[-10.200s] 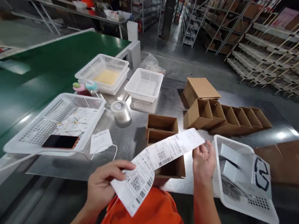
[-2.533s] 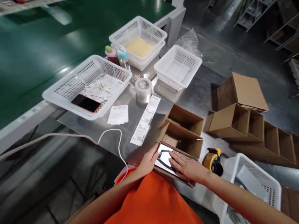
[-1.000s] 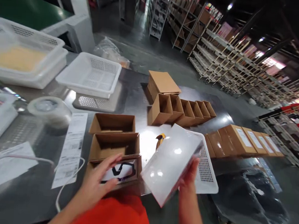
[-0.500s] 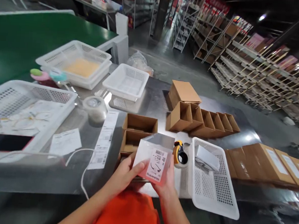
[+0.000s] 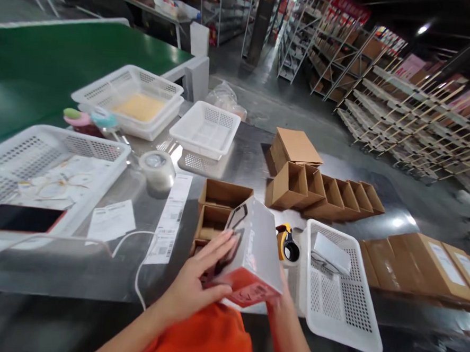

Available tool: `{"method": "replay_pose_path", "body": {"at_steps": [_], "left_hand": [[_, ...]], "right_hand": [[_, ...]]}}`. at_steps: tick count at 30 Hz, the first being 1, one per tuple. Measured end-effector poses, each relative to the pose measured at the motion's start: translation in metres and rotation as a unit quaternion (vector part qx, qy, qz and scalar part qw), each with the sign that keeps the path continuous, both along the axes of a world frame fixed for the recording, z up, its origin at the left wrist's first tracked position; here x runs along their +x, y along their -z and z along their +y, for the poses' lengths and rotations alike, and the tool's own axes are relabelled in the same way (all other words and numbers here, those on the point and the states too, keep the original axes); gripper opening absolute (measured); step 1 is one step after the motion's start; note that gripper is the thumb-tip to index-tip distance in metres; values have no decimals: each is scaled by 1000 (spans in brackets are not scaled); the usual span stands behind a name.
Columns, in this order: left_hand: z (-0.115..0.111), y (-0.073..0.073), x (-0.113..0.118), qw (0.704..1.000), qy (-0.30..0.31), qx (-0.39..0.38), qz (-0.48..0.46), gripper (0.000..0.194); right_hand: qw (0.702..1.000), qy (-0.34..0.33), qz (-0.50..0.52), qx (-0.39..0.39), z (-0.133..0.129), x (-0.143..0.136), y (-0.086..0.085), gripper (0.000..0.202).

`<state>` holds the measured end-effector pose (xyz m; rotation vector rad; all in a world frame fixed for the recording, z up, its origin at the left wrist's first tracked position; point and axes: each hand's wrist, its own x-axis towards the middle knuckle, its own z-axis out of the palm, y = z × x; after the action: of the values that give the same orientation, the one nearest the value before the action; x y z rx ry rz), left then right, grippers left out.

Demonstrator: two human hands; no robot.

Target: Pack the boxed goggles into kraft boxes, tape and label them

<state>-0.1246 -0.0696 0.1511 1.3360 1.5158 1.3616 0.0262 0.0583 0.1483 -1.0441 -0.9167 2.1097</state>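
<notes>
Between both hands, tilted above the table's front edge, is a white and red printed product box [image 5: 260,249]. My left hand [image 5: 200,277] grips its left side, thumb along the lower edge and fingers over the printed face. On the other side my right hand [image 5: 282,293] holds it, its fingers mostly hidden behind the box. Open brown cartons [image 5: 226,194] stand just behind it, partly covered by it. To its right lies a yellow and black tape dispenser [image 5: 287,243]. A white basket [image 5: 340,310] beside that holds a small white box [image 5: 331,252].
A row of open cartons [image 5: 323,194] stands at the back right, with closed, labelled cartons [image 5: 424,262] at the far right. On the left are a label strip [image 5: 168,222], a tape roll [image 5: 157,169], a white cable [image 5: 138,276] and a basket with a phone [image 5: 21,218].
The box has been turned in my hands: its label side no longer faces me, and a printed side and red end now show. My left fingers have spread over its face.
</notes>
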Motion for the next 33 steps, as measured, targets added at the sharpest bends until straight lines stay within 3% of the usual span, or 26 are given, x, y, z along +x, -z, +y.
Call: {"method": "replay_pose_path", "body": {"at_steps": [4, 6, 8, 9, 11, 13, 17, 22, 25, 28, 30, 33], "left_hand": [[-12, 23, 5, 986, 68, 63, 137, 72], [-13, 38, 0, 983, 71, 57, 161, 71], [-8, 56, -13, 987, -15, 19, 156, 65], [-3, 67, -21, 984, -99, -16, 147, 61], [11, 87, -38, 950, -261, -116, 128, 54], [27, 105, -50, 927, -295, -201, 117, 52], [43, 121, -49, 934, -253, -227, 108, 43], [42, 118, -39, 925, -269, -247, 102, 43], [44, 115, -42, 923, -270, -253, 102, 43], [46, 114, -43, 923, -264, -257, 107, 45], [46, 114, -43, 925, -260, -256, 110, 47], [45, 118, -41, 930, -259, -237, 112, 49]], "right_hand": [[995, -20, -31, -91, 15, 11, -3, 51], [995, -14, -51, -83, 20, 12, -4, 47], [998, 28, -61, 4, 27, 8, -5, 50], [994, 54, -61, 71, 32, 3, -5, 56], [973, 77, -54, 211, 44, -12, -5, 73], [943, 38, -57, 327, 56, -32, -2, 85], [840, -101, -123, 518, 78, -62, 10, 89], [727, -192, -211, 625, 104, -56, 19, 83], [617, -272, -233, 701, 115, -50, 14, 77], [515, -367, -261, 730, 112, -58, 15, 76], [474, -408, -293, 723, 105, -69, 25, 77], [446, -427, -321, 718, 96, -85, 50, 76]]}}
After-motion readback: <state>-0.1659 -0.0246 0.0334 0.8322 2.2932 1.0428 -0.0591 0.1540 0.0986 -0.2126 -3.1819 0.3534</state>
